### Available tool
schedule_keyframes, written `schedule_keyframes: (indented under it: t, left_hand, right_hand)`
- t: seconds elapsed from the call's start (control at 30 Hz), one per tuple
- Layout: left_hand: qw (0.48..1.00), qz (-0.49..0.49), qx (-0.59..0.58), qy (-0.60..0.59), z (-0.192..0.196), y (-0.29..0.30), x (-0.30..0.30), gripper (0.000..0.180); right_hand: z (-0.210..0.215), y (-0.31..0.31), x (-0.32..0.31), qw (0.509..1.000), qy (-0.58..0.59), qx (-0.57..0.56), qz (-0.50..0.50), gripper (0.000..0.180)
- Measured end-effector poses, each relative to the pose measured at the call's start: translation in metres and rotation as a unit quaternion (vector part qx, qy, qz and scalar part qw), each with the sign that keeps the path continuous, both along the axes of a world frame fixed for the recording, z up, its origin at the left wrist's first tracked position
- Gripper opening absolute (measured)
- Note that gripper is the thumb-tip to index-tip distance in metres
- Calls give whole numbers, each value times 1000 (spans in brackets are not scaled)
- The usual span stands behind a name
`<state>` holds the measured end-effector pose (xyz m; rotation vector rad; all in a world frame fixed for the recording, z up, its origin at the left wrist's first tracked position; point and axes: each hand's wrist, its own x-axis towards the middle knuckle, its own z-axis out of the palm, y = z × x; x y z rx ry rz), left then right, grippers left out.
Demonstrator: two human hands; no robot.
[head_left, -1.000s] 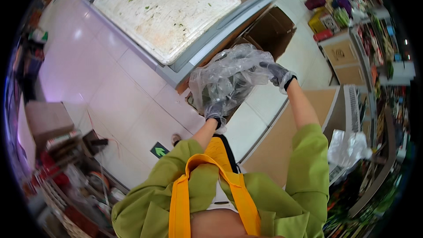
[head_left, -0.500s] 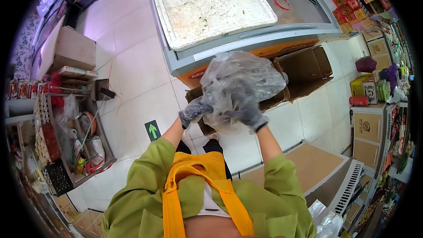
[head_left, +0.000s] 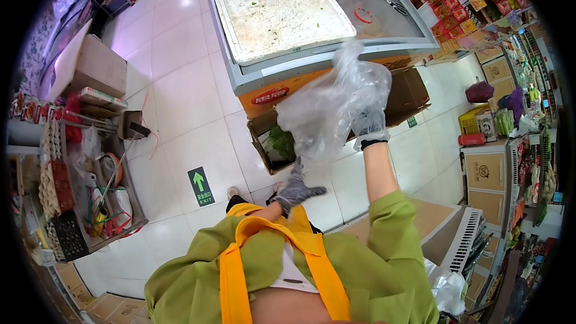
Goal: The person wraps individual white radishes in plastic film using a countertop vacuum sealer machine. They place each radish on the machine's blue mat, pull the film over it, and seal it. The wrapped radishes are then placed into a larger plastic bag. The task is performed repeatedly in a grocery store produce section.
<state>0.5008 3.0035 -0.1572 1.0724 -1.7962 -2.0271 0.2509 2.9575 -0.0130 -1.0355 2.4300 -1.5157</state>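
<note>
The gloved right hand [head_left: 368,123], nearer the chest freezer [head_left: 288,74], grasps a clear plastic bag [head_left: 327,111] spreading freezer-ward from its grip; the left hand [head_left: 294,192] is empty, fingers spread.

The left hand [head_left: 295,190] has released the clear plastic [head_left: 336,99] — green leaves [head_left: 280,142] now show.

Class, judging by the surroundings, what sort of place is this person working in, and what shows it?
Most likely a grocery shop: there are rows of red packets at the upper right, egg trays at the left, and a glass-topped chest, probably a freezer, ahead.
</note>
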Motion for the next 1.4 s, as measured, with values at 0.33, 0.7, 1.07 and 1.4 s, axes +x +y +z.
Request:
schedule_keyframes:
  t: [0.33,0.7,1.07,1.4]
  left_hand:
    - [984,57,-170,1,34,-140,41,23]
    - [958,-172,-171,-152,129,-231,31,37]
    - [985,134,-29,106,82,-210,23,26]
    - [940,152,-304,-25,128,-218,30,33]
  right_hand:
    - [-44,77,-52,967,127,215,-50,41]
    - [-46,-15,-87,847,-12,482,225,47]
    - [-47,-16,-95,973,-138,117,141,59]
    - [-56,-22,-72,940,-215,55,258,17]
